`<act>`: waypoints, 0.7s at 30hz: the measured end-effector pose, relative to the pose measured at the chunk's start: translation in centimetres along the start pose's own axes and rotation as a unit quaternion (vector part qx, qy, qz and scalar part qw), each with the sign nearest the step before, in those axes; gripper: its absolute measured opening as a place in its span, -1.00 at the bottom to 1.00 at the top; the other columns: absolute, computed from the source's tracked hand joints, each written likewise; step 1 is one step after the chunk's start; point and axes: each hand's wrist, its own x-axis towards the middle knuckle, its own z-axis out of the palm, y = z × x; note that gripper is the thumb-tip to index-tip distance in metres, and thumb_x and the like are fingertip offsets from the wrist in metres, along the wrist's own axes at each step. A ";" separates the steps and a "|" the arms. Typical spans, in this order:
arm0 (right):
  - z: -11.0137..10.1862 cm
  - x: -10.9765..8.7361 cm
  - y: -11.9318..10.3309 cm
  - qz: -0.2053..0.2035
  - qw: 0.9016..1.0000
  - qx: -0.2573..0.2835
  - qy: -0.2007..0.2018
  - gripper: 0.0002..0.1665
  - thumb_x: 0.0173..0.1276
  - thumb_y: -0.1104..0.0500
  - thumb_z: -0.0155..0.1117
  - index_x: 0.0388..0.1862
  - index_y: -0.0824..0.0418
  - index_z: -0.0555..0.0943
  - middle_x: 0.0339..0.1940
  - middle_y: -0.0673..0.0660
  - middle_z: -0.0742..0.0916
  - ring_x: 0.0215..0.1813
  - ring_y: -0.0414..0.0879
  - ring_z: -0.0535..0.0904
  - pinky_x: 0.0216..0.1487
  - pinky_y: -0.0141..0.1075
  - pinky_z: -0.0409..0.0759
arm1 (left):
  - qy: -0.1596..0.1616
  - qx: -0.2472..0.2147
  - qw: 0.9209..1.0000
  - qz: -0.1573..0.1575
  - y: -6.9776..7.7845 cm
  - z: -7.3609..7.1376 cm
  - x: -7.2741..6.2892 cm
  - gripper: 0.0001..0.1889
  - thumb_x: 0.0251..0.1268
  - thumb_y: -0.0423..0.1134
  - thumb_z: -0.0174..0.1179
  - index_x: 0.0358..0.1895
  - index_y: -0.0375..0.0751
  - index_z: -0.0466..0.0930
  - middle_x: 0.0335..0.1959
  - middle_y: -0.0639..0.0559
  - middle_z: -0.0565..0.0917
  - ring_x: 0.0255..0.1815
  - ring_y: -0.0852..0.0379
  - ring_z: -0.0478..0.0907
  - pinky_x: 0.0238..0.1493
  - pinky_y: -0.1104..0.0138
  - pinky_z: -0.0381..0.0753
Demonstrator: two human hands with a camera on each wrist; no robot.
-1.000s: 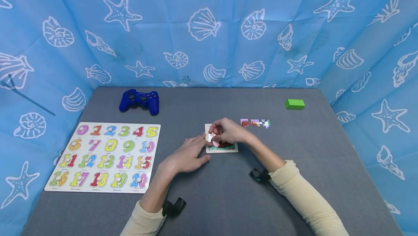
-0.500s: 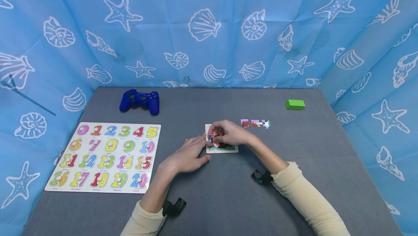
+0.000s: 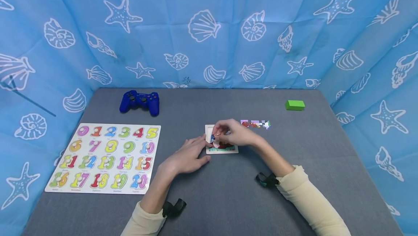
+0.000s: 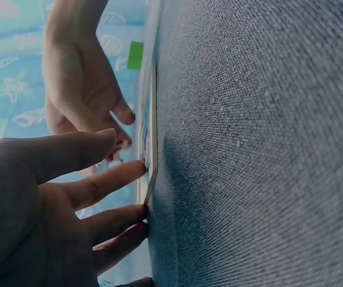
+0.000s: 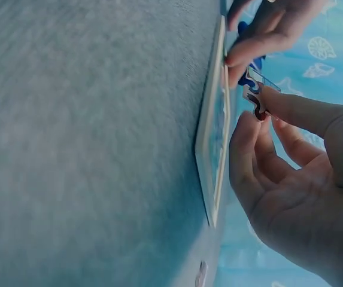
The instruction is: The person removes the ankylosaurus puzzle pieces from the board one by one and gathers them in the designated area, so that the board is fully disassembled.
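Note:
A small jigsaw tray (image 3: 223,151) with a pale wooden border lies at mid-table, a colourful picture partly covered by my hands. My right hand (image 3: 237,133) is over it, thumb and fingertips pinching a jigsaw piece (image 5: 255,100) with knobbed edges; the right wrist view shows that piece raised off the tray and tilted. At the tray's left border lies my left hand (image 3: 187,155), palm down, its fingers extended. Fingertips (image 4: 136,169) touch the tray's edge in the left wrist view. More jigsaw pieces (image 3: 255,124) lie in a row just beyond my right hand.
To the left lies a large number board (image 3: 102,158) with knobbed digits. A blue game controller (image 3: 139,102) sits at the back left, and a green block (image 3: 295,105) at the back right. A blue shell-print curtain (image 3: 209,54) hangs behind the grey table (image 3: 228,199).
My right hand has drawn slightly to the right with the piece, whose visible side turned from white to blue and coloured print. My left hand has stayed at the tray's border.

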 end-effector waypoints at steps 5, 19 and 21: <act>-1.0 -1.3 0.2 0.000 1.000 0.004 0.014 -0.82 0.50 0.37 0.34 0.03 0.29 0.72 -0.18 0.20 0.77 -0.20 -0.09 0.63 -0.17 -0.33 0.65 | 0.005 0.005 1.000 -0.001 -0.1 0.2 0.2 -0.48 0.64 0.07 0.19 0.53 0.05 0.53 0.83 -0.03 0.10 0.85 -0.13 0.05 0.81 -0.31 -0.08; -4.6 -5.4 2.2 0.065 0.994 0.023 0.083 -0.75 0.54 0.36 0.35 0.14 0.36 0.71 -0.13 0.30 0.79 -0.15 0.13 0.77 -0.17 -0.09 0.86 | 0.013 0.010 1.000 0.011 0.6 0.0 -0.3 -0.51 0.64 0.00 0.19 0.51 -0.01 0.54 0.82 -0.17 0.13 0.84 -0.20 0.07 0.79 -0.34 -0.06; -5.0 -5.9 2.5 0.069 0.993 0.022 0.088 -0.74 0.55 0.36 0.35 0.16 0.39 0.71 -0.11 0.32 0.80 -0.14 0.08 0.78 -0.15 -0.10 0.86 | 0.016 0.017 1.000 0.012 0.1 0.3 0.0 -0.51 0.64 0.00 0.19 0.51 0.00 0.54 0.82 -0.16 0.13 0.85 -0.18 0.06 0.80 -0.32 -0.06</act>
